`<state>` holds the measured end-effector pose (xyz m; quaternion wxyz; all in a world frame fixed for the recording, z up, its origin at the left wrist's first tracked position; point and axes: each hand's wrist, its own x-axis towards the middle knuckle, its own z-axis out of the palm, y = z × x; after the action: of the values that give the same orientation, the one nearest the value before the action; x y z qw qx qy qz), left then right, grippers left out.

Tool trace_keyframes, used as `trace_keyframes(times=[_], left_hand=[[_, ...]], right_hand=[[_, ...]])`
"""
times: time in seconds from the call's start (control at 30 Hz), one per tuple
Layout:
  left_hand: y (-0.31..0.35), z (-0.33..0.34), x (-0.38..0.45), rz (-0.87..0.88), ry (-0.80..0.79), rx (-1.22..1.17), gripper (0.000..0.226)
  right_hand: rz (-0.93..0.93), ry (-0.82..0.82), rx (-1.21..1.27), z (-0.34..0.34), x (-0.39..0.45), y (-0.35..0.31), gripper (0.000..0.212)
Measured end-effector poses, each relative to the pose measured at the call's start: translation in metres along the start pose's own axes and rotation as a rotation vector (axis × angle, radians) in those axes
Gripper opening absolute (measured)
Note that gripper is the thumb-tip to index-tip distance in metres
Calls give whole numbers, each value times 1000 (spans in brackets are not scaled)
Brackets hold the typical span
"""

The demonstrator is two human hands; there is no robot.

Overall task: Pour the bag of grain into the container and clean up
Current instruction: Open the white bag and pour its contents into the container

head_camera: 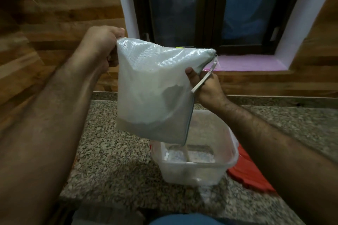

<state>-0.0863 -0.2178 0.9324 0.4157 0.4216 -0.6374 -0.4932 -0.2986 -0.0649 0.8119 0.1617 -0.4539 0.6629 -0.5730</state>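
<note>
With my left hand (105, 45) gripping the bag (155, 89) top and right hand (204, 86) fingers pinching its edge, I'd keep the low corner over the container (228, 166), tilting slowly.

No legible text anywhere.

The bag (155, 93) hangs in the air, over the tub (199, 166). The left hand (105, 45) holds its top left corner. The right hand (204, 86) holds its right edge. The tub sits on the counter (109, 160). A cloth (250, 173) lies just right of the tub. A window (210, 11) is behind.
</note>
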Motion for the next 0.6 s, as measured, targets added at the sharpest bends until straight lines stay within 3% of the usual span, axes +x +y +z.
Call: trace_keyframes(times=[0.13, 0.6], left_hand=[[2, 18, -6, 35, 24, 55, 24], [3, 72, -24, 172, 60, 310, 31]], right_hand=[[15, 0, 45, -9, -6, 19, 53], [99, -61, 83, -35, -37, 73, 72]])
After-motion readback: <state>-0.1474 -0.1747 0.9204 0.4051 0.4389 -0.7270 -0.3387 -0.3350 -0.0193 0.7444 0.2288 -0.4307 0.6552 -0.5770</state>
